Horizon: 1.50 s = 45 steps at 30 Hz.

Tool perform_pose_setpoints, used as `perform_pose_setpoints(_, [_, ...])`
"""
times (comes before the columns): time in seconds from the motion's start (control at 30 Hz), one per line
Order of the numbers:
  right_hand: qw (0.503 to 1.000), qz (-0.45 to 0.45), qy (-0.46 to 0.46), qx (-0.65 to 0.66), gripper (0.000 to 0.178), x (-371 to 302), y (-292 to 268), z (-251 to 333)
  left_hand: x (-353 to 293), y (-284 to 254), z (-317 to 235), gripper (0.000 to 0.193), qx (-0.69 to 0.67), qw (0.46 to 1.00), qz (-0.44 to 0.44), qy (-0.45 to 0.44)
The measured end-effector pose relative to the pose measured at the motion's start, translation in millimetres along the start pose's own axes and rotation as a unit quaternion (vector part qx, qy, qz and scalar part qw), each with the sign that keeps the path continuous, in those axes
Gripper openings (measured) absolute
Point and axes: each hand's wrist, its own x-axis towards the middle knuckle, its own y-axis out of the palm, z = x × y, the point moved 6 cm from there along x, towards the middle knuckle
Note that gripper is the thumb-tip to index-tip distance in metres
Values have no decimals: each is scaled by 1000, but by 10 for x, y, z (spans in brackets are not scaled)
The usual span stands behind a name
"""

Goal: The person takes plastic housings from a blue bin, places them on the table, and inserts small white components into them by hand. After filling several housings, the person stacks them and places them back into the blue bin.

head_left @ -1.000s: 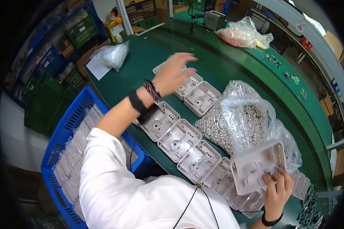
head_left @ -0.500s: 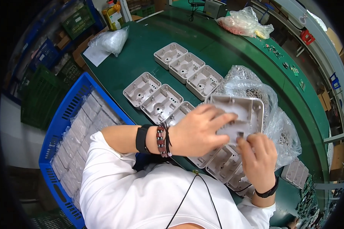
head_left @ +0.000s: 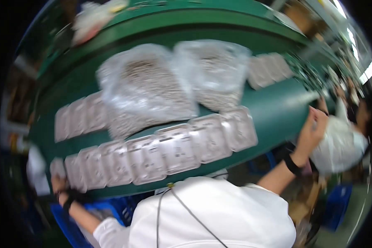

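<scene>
A row of light grey plastic housings [head_left: 145, 161], open trays with moulded details inside, runs along the near edge of the green table. My left hand [head_left: 58, 182] is at the row's left end, its fingers closed on the near end of the last grey plastic housing [head_left: 58, 167]; blur softens the grip. Out to the right, past the row, my right hand [head_left: 313, 129] is raised beyond the table's near edge. Its fingertips are drawn together, and anything between them is too small or blurred to name.
Clear bags [head_left: 149, 82] full of small parts lie behind the row. More housings [head_left: 80, 115] sit at left, and others [head_left: 270, 69] at far right beside a pile of dark green pieces [head_left: 304, 72]. A blue crate [head_left: 122, 211] stands below the table edge. Another person [head_left: 339, 140] is at right.
The view has swung to the right. My hands have parted: the left went to the row's left end, the right far out to the right. The housing is no longer held up between them.
</scene>
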Motion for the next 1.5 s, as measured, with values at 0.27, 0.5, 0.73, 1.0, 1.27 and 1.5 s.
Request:
perform_pose_setpoints(0.27, [979,124,163,11,17,-1009,527,-566,-229,-549,-1131,36,226,961,-141,77])
perform_pose_setpoints(0.5, [768,399,357,351,25,-1412,1273,-374,148,-165,-763,24,-108,991,-6,78])
perform_pose_setpoints(0.73, [860,417,189,225,41,-1467,1162,-7,127,-214,-797,35,-109,994,-16,-2])
perform_pose_setpoints(1.0, [869,432,103,218,48,-1301,941,58,-120,-338,-1069,57,-24,997,75,-12])
perform_pose_setpoints(1.27, [801,363,-333,340,34,270,714,2087,-314,-454,-1323,52,-48,995,62,-69])
perform_pose_setpoints(1.5, [696,525,-438,217,44,-441,2624,2831,-596,-787,-1971,30,33,997,68,-25])
